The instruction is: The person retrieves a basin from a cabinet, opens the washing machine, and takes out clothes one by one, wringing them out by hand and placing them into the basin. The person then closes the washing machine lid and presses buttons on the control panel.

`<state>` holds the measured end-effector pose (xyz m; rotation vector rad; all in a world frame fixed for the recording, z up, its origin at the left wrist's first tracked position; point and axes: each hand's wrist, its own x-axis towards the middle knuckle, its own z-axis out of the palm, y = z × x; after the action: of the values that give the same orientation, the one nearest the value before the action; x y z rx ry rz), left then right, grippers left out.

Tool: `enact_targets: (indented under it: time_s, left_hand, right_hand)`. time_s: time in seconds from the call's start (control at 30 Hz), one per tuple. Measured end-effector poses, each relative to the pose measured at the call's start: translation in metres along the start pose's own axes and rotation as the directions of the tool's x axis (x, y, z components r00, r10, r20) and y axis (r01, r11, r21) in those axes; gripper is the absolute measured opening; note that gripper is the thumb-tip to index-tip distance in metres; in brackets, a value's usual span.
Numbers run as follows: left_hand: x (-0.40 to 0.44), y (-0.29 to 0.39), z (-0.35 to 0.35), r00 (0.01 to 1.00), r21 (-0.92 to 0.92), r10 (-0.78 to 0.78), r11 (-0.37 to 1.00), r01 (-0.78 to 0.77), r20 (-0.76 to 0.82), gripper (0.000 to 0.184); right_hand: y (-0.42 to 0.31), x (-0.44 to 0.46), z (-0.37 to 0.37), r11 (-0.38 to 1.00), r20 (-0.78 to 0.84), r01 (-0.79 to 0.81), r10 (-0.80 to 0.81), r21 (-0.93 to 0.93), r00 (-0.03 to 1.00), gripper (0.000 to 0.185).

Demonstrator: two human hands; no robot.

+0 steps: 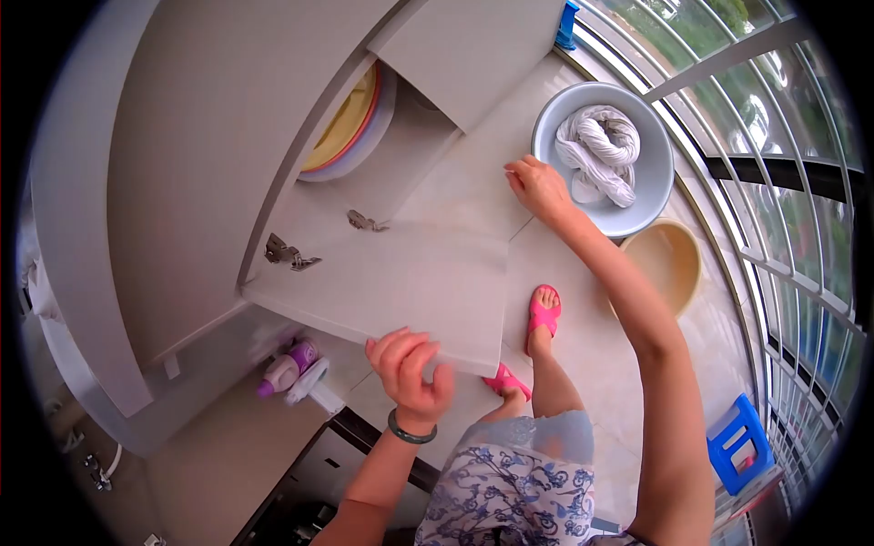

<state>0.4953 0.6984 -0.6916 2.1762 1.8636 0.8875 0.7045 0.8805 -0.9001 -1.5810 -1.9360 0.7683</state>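
Note:
My left hand (411,371), with a dark bangle on its wrist, has its fingers curled over the free edge of an open pale cabinet door (391,282). My right hand (540,189) hovers beside the left rim of a grey-blue basin (663,173), its fingers bent together and nothing visible in them. Inside that basin lies a twisted white cloth (608,141). Through the cabinet opening, several stacked round basins (346,127) show, yellow, red and pale lilac at their rims. Two metal hinges (289,254) join the door to the cabinet.
A cream basin (669,264) stands on the tiled floor behind my right forearm. Barred windows (792,164) run along the right. A blue plastic stool (739,446) is at lower right. Purple-and-white bottles (289,366) stand below the door, near a dark-edged appliance (319,473).

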Motion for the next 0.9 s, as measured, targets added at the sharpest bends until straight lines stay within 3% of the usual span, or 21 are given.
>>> enact_targets:
  time_s: [0.1, 0.23, 0.3, 0.33, 0.4, 0.43, 0.5, 0.53, 0.57, 0.63, 0.77, 0.9]
  left_hand:
    - [-0.031, -0.010, -0.021, 0.998, 0.011, 0.048, 0.999, -0.048, 0.048, 0.015]
    - [-0.056, -0.023, -0.041, 0.993, -0.002, 0.077, 0.997, -0.077, 0.089, 0.013]
    - [-0.065, -0.030, -0.046, 0.989, -0.044, 0.106, 0.994, -0.102, 0.104, 0.013]
    - [-0.068, -0.032, -0.048, 0.989, -0.038, 0.102, 0.994, -0.098, 0.112, 0.014]
    - [-0.075, -0.041, -0.051, 0.987, -0.070, 0.122, 0.991, -0.115, 0.106, 0.010]
    - [-0.078, -0.044, -0.053, 0.984, -0.113, 0.141, 0.985, -0.129, 0.113, 0.011]
    - [-0.079, -0.050, -0.057, 0.983, -0.097, 0.164, 0.983, -0.156, 0.082, 0.013]
    - [-0.080, -0.054, -0.059, 0.977, -0.127, 0.190, 0.976, -0.177, 0.099, 0.014]
    - [-0.080, -0.057, -0.061, 0.969, -0.156, 0.216, 0.968, -0.197, 0.118, 0.016]
    - [-0.079, -0.060, -0.063, 0.970, -0.166, 0.222, 0.965, -0.204, 0.097, 0.019]
    - [-0.083, -0.064, -0.065, 0.967, -0.209, 0.231, 0.956, -0.205, 0.107, 0.017]
    - [-0.082, -0.065, -0.067, 0.963, -0.224, 0.248, 0.949, -0.221, 0.100, 0.017]
  right_hand:
    - [-0.052, 0.040, 0.041, 0.996, 0.013, 0.075, -0.075, 0.040, 0.997, 0.011]
    - [-0.096, 0.109, 0.116, 0.969, -0.020, -0.032, 0.038, 0.244, 0.999, 0.016]
    - [-0.112, 0.144, 0.146, 0.888, 0.074, -0.293, 0.285, 0.353, 0.956, 0.026]
    - [-0.120, 0.165, 0.161, 0.891, 0.072, -0.276, 0.269, 0.360, 0.960, 0.026]
    - [-0.128, 0.196, 0.192, 0.774, 0.080, -0.447, 0.463, 0.450, 0.883, 0.039]
    - [-0.133, 0.204, 0.196, 0.781, 0.076, -0.434, 0.451, 0.449, 0.889, 0.039]
    - [-0.145, 0.219, 0.191, 0.835, 0.112, -0.475, 0.463, 0.278, 0.879, 0.053]
    - [-0.152, 0.217, 0.192, 0.833, 0.001, -0.440, 0.467, 0.336, 0.884, 0.063]
    - [-0.153, 0.222, 0.186, 0.729, 0.226, -0.556, 0.510, 0.398, 0.830, 0.070]
    - [-0.162, 0.228, 0.182, 0.630, 0.245, -0.645, 0.606, 0.432, 0.756, 0.078]
    - [-0.178, 0.247, 0.185, 0.556, 0.192, -0.500, 0.519, 0.664, 0.833, 0.073]
    - [-0.186, 0.255, 0.182, 0.282, 0.136, -0.237, 0.335, 0.929, 0.932, 0.068]
